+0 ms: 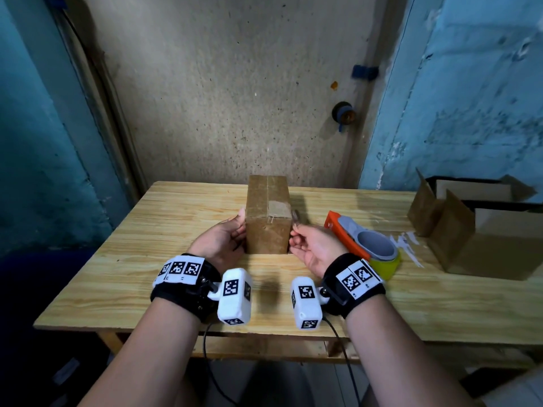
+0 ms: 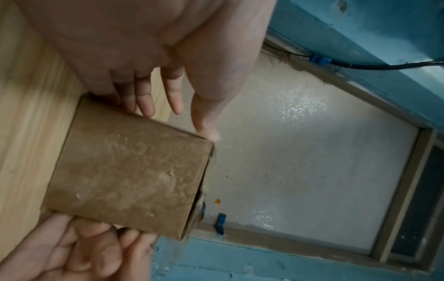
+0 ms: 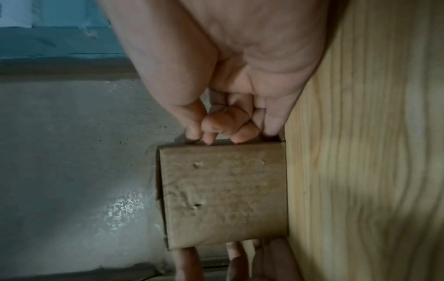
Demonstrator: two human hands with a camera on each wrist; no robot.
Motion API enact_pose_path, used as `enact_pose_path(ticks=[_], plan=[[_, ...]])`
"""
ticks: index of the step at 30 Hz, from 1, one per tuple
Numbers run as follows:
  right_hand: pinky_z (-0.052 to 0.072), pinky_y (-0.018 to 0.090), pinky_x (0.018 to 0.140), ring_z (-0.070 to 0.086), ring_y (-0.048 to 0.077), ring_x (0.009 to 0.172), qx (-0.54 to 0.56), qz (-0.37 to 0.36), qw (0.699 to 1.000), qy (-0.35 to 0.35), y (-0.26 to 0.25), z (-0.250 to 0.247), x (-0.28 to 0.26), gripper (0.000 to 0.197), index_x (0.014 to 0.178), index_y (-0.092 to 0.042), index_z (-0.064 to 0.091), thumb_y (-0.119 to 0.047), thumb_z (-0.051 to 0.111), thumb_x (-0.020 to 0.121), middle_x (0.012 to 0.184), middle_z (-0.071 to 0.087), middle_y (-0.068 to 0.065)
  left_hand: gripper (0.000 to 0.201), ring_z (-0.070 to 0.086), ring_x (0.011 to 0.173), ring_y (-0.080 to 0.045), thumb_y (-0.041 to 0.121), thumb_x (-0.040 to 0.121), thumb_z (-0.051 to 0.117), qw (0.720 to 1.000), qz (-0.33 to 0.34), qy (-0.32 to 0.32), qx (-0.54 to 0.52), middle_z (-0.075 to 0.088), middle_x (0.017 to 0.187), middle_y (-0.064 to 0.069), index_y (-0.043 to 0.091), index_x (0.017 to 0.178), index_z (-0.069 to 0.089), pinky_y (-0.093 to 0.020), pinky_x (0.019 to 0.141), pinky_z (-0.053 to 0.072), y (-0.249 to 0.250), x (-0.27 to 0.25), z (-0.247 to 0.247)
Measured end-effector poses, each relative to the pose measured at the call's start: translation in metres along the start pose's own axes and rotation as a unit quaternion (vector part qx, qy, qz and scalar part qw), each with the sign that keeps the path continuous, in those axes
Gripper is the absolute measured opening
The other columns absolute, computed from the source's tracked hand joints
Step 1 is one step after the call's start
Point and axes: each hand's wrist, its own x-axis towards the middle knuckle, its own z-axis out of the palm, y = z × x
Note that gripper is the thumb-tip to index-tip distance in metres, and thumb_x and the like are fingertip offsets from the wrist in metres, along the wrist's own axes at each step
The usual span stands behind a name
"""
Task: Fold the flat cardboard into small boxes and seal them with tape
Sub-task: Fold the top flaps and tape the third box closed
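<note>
A small brown cardboard box (image 1: 266, 230) stands closed on the wooden table (image 1: 147, 259), with tape along and across its top. My left hand (image 1: 239, 227) presses its left side with fairly straight fingers (image 2: 146, 102), thumb at the top edge. My right hand (image 1: 294, 230) is at the right side with curled fingers (image 3: 211, 125). Thumb and forefinger pinch what looks like a loose tape end (image 1: 295, 215) at the top right edge. Both wrist views show the box's (image 2: 129, 176) near face (image 3: 223, 194) between the two hands.
An orange and grey tape dispenser (image 1: 364, 245) with a yellow-green roll lies just right of my right hand. White scraps (image 1: 408, 245) lie beyond it. Two open cardboard boxes (image 1: 470, 230) stand at the table's right end. A wall is close behind the table.
</note>
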Motion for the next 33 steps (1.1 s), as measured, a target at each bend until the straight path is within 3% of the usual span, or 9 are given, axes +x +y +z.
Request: enact_pose_path(ticks=[4,7,9,14,16,18,22,29,33], plan=[[0.047,0.040,0.112,0.051,0.011,0.069,-0.008,-0.015,1.000,0.003,0.001,0.001,0.007,0.011,0.096,-0.006,0.066,-0.006,0.059,0.103,0.076,0.057,0.002,0.063,0.062,0.047,-0.004,0.031,0.104,0.050,0.999,0.018,-0.040,0.027,0.061,0.052,0.006,0.018,0.045,0.066,-0.018,0.054,0.051,0.000,0.003,0.000],[0.057,0.042,0.097,0.054,0.015,0.070,-0.051,-0.028,0.998,0.011,-0.010,-0.001,0.017,0.011,0.097,-0.008,0.067,-0.009,0.059,0.105,0.076,0.055,0.003,0.023,0.070,0.075,-0.013,0.033,0.096,0.063,0.995,-0.001,-0.071,0.072,0.072,0.077,0.000,0.015,0.086,0.073,-0.030,0.079,0.053,0.016,0.003,-0.001],[0.057,0.049,0.097,0.062,0.023,0.086,-0.062,-0.041,0.997,0.011,-0.021,-0.001,0.025,0.011,0.100,-0.010,0.066,-0.009,0.057,0.106,0.086,0.064,0.005,0.039,0.068,0.099,-0.022,0.036,0.086,0.073,0.992,-0.008,-0.072,0.106,0.074,0.103,-0.006,0.013,0.116,0.065,-0.038,0.093,0.052,0.026,0.014,-0.004],[0.058,0.042,0.075,0.071,0.025,0.102,-0.087,-0.071,0.994,-0.001,-0.037,0.005,0.043,0.017,0.122,-0.025,0.064,-0.031,0.054,0.109,0.118,0.075,-0.003,0.023,0.074,0.092,-0.026,0.031,0.094,0.068,0.983,0.020,-0.116,0.139,0.076,0.099,-0.011,0.011,0.104,0.071,-0.038,0.078,0.057,0.036,0.043,0.007],[0.056,0.038,0.071,0.067,0.022,0.096,-0.104,-0.086,0.991,0.006,-0.038,0.009,0.049,0.019,0.124,-0.030,0.063,-0.036,0.051,0.110,0.115,0.073,-0.004,0.034,0.072,0.095,-0.029,0.038,0.084,0.079,0.983,0.060,-0.091,0.150,0.075,0.102,-0.015,0.009,0.100,0.073,-0.037,0.078,0.058,0.035,0.060,0.002],[0.055,0.035,0.067,0.064,0.021,0.089,-0.116,-0.091,0.989,0.014,-0.035,0.013,0.056,0.021,0.125,-0.031,0.062,-0.039,0.049,0.110,0.113,0.070,-0.003,0.070,0.069,0.108,-0.032,0.059,0.071,0.085,0.974,0.092,-0.059,0.198,0.073,0.116,-0.018,0.007,0.115,0.070,-0.048,0.098,0.053,0.032,0.082,-0.007],[0.058,0.032,0.060,0.055,0.015,0.062,-0.096,-0.069,0.993,0.013,-0.025,0.025,0.067,0.026,0.117,-0.018,0.060,-0.039,0.048,0.110,0.093,0.062,0.002,0.098,0.068,0.115,-0.035,0.097,0.064,0.051,0.955,0.096,-0.066,0.273,0.073,0.118,-0.016,0.018,0.117,0.074,-0.058,0.108,0.046,0.026,0.130,-0.027],[0.063,0.034,0.056,0.061,0.013,0.059,-0.188,-0.071,0.979,-0.031,-0.023,0.024,0.066,0.047,0.109,-0.017,0.059,-0.061,0.042,0.103,0.082,0.063,0.005,0.121,0.070,0.111,-0.034,0.095,0.045,0.067,0.967,0.142,-0.074,0.197,0.072,0.119,-0.022,0.004,0.126,0.066,-0.040,0.087,0.060,0.026,0.098,-0.009],[0.031,0.021,0.034,0.046,0.008,0.038,-0.249,-0.123,0.960,-0.013,-0.021,0.025,0.064,0.078,0.115,-0.009,0.056,-0.081,0.036,0.092,0.075,0.057,0.007,0.105,0.070,0.113,-0.029,0.093,0.060,0.048,0.968,0.165,-0.062,0.177,0.073,0.119,-0.016,0.013,0.126,0.067,-0.049,0.104,0.052,0.022,0.094,-0.004]])
